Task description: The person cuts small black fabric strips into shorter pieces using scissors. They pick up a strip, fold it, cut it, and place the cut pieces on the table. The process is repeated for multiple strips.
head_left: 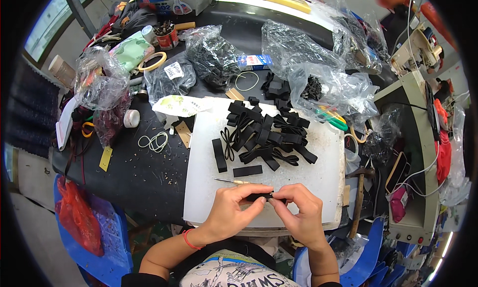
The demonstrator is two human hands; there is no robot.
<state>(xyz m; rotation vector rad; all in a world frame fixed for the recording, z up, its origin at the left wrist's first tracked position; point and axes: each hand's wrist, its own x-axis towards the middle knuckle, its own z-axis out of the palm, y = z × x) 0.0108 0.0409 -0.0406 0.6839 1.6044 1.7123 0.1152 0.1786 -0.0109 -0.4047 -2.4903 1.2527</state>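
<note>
Both forearms [172, 253] slant inward — left hand [231, 206] and right hand [303, 212] nearly meeting, thumbs and index fingers [248, 189] pinched, wrists [316, 245] well apart.

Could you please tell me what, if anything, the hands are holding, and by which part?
The left hand and right hand pinch a black strip, apparently near its middle, though it is partly hidden.
</note>
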